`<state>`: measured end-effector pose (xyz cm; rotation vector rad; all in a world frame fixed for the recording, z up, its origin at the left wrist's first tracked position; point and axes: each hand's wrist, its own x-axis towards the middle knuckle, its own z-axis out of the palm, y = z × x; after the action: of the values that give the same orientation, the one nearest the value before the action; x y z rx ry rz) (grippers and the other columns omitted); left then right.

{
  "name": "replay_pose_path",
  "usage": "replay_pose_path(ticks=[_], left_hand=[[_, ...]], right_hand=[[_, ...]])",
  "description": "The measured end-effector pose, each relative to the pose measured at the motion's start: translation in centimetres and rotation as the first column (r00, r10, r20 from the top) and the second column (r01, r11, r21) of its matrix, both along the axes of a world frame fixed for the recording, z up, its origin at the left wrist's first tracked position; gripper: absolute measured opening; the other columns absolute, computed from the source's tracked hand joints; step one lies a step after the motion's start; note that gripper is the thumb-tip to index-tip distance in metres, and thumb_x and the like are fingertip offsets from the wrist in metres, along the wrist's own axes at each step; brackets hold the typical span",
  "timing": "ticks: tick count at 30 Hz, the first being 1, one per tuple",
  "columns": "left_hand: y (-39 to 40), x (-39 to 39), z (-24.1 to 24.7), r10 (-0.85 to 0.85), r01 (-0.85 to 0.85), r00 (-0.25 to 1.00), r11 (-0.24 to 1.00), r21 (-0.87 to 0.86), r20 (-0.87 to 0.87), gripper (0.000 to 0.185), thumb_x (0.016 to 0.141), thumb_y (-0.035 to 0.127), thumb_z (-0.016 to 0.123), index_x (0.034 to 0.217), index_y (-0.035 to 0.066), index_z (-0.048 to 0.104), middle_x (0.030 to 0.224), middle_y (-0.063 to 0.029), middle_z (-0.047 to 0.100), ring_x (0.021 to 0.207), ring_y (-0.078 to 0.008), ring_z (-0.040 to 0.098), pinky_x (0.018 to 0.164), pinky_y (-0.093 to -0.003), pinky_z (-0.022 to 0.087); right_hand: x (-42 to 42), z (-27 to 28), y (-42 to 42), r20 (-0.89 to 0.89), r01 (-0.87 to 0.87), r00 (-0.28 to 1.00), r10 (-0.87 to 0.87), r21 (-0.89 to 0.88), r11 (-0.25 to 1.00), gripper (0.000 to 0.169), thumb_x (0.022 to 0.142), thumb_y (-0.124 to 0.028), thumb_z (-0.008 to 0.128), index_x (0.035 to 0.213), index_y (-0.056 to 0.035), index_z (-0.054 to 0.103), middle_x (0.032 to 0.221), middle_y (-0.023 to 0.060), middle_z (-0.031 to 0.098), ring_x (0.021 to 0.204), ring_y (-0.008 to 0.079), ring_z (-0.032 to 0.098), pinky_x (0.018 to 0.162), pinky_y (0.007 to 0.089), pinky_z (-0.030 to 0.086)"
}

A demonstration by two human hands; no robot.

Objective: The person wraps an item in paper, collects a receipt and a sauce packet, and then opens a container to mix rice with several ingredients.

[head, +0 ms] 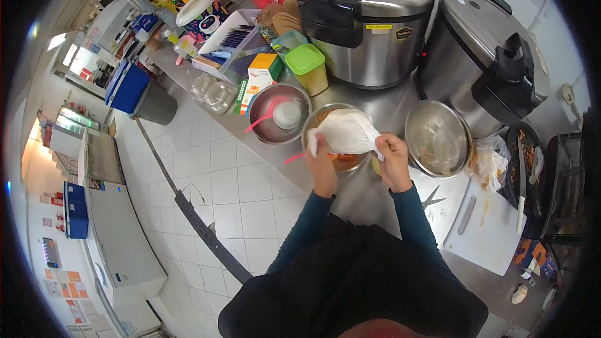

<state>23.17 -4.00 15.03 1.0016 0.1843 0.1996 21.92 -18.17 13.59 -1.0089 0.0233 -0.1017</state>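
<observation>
Between my two hands a thin white sheet, wrapper or cloth, is stretched out. My left hand pinches its left end, and my right hand grips its right end between thumb and fingers. Beneath the sheet stands a metal bowl with a reddish-orange filling, partly hidden. A pink handle sticks out at the bowl's left side. Just left, a second metal bowl holds a pink spoon and a small whitish cup.
Two large steel rice cookers stand behind. To the right are a metal bowl with a plastic bag, scissors, a white cutting board and a long knife. A green-lidded container stands behind the bowls.
</observation>
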Motion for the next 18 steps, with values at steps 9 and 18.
replay_pose_path(ticks=[9,18], left_hand=[[2.3,6.0,0.6,-0.106,0.079,0.99,0.962,0.262,0.089,0.035,0.089,0.02,0.044,0.111,-0.008,0.049,0.109,-0.0115,0.055,0.103,-0.0141,0.047,0.088,-0.0253,0.035],[2.2,6.6,-1.4,-0.27,0.173,0.961,0.744,0.645,0.053,0.032,0.083,0.009,0.05,0.114,0.002,0.051,0.113,-0.016,0.053,0.112,-0.0243,0.044,0.093,-0.0305,0.032]], right_hand=[[4.8,0.4,5.4,0.433,0.454,0.889,-0.151,-0.782,0.426,0.059,0.064,-0.007,0.066,0.115,-0.0036,0.037,0.113,0.0144,0.043,0.097,0.0298,0.047,0.088,0.0358,0.036],[8.0,-2.5,7.0,0.431,0.447,0.888,-0.159,-0.73,0.517,0.055,0.054,-0.012,0.071,0.103,-0.0057,0.049,0.095,0.014,0.052,0.092,0.0341,0.047,0.08,0.0389,0.038]])
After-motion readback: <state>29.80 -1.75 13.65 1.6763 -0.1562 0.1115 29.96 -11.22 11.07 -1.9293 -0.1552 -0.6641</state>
